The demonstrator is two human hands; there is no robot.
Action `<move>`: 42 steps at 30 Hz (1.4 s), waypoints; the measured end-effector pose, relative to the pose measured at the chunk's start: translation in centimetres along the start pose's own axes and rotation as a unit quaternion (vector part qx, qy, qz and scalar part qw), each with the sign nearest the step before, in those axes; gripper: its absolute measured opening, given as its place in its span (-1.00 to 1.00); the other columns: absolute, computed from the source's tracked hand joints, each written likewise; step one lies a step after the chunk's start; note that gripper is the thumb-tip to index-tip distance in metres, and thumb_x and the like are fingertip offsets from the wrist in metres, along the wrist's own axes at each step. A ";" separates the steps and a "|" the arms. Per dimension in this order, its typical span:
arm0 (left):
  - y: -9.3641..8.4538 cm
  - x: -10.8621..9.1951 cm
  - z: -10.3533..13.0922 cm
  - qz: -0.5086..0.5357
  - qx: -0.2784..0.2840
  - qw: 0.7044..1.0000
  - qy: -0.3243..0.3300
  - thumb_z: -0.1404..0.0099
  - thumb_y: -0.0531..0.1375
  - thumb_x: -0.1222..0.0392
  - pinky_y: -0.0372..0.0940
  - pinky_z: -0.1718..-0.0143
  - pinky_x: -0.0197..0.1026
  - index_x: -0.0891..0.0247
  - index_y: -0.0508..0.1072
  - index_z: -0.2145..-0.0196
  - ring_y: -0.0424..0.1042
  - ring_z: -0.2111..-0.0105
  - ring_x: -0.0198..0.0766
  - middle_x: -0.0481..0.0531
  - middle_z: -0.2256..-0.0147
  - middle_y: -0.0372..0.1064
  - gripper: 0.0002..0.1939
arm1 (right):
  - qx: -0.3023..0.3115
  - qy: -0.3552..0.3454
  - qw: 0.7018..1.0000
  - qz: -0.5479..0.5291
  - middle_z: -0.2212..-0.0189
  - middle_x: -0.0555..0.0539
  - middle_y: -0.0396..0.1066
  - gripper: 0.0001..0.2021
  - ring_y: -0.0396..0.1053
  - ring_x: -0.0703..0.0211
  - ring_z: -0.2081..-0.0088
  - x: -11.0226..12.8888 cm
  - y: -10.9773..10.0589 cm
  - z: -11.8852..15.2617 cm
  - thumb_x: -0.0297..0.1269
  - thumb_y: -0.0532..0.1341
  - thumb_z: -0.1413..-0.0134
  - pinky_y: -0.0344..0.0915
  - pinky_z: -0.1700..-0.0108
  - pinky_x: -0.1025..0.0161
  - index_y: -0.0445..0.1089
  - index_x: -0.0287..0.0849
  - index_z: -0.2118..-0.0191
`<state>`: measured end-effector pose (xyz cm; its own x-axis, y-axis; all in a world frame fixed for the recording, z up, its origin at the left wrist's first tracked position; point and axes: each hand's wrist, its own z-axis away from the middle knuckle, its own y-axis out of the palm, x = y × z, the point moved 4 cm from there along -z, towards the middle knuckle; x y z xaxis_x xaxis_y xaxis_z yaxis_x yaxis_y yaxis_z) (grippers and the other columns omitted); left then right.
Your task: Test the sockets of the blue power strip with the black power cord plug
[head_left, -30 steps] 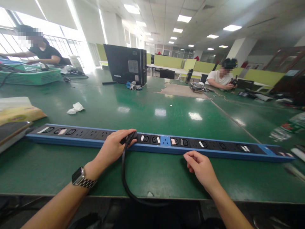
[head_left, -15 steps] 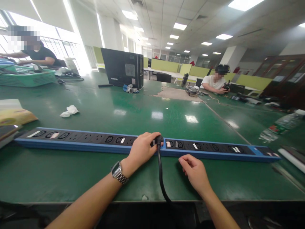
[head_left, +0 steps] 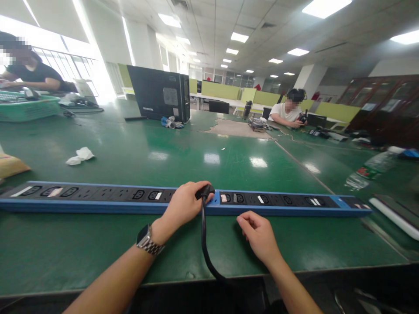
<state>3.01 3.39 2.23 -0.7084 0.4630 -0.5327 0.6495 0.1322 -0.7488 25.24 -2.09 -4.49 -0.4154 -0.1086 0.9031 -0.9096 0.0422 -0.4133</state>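
My left hand (head_left: 185,201), with a watch on its wrist, is closed around a black power plug (head_left: 207,191). The plug sits at the middle of a long blue power strip (head_left: 183,208), just left of a bare blue section; its prongs are hidden, so I cannot tell whether it is in a socket. From the plug a thick black cable (head_left: 204,237) curves down over the table's front edge. Right of the cable, just in front of the strip, my right hand (head_left: 260,235) is loosely curled with thumb against forefinger, nothing visible in it.
A black computer tower (head_left: 160,93) and gloves (head_left: 172,122) stand beyond the strip. Crumpled tissue (head_left: 84,153) and a green basket (head_left: 29,109) are at left, a plastic bottle (head_left: 373,168) at right. Two people sit across the green table (head_left: 131,248).
The view has turned slightly right. My left hand and the plug have shifted a little left along the strip, showing more of its blue middle section. My right hand stays curled.
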 end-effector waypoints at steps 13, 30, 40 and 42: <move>0.0 -0.2 -0.4 0.041 -0.014 0.999 0.022 -0.27 0.20 0.15 0.36 0.10 -0.12 0.23 0.50 0.17 0.48 0.19 -0.15 0.08 0.20 0.52 -0.80 | 0.001 -0.001 1.000 0.005 0.64 0.07 0.23 -0.67 0.18 0.30 0.58 0.0 0.1 -0.2 -0.02 0.16 -0.14 0.10 0.50 0.33 0.42 -0.19 0.42; 1.7 -0.6 0.6 -0.027 -0.025 0.996 0.086 -0.26 0.22 0.26 0.35 0.07 -0.05 0.19 0.45 0.03 0.44 0.13 -0.10 0.07 0.16 0.50 -0.70 | -0.006 0.013 1.000 -0.024 0.64 0.07 0.21 -0.64 0.18 0.31 0.56 0.0 0.2 -0.2 0.01 0.16 -0.14 0.10 0.48 0.34 0.39 -0.23 0.43; 2.3 -7.6 1.5 0.023 -0.037 0.963 0.266 -0.27 0.21 0.23 0.34 0.08 -0.06 0.19 0.20 -0.18 0.43 0.11 -0.11 0.11 0.10 0.47 -0.47 | -0.025 -0.004 0.993 0.118 0.59 0.05 0.36 -0.56 0.30 0.23 0.56 6.8 -1.8 0.6 0.00 0.16 -0.11 0.14 0.48 0.32 0.38 -0.13 -0.04; 2.4 -7.0 1.0 0.014 -0.007 0.969 0.245 -0.22 0.29 0.15 0.31 0.00 -0.01 0.17 0.12 -0.24 0.39 0.02 -0.07 0.13 0.00 0.43 -0.31 | -0.037 0.024 0.981 0.189 0.59 0.03 0.40 -0.58 0.32 0.21 0.58 6.3 -4.9 -0.5 -0.03 0.08 -0.16 0.15 0.47 0.30 0.41 -0.15 -0.01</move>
<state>9.27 -0.38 3.75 -0.4767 0.8271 -0.2977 0.6722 0.1247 -0.7297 27.08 -2.46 3.24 -0.7212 -0.0250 0.6923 -0.6880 0.1426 -0.7115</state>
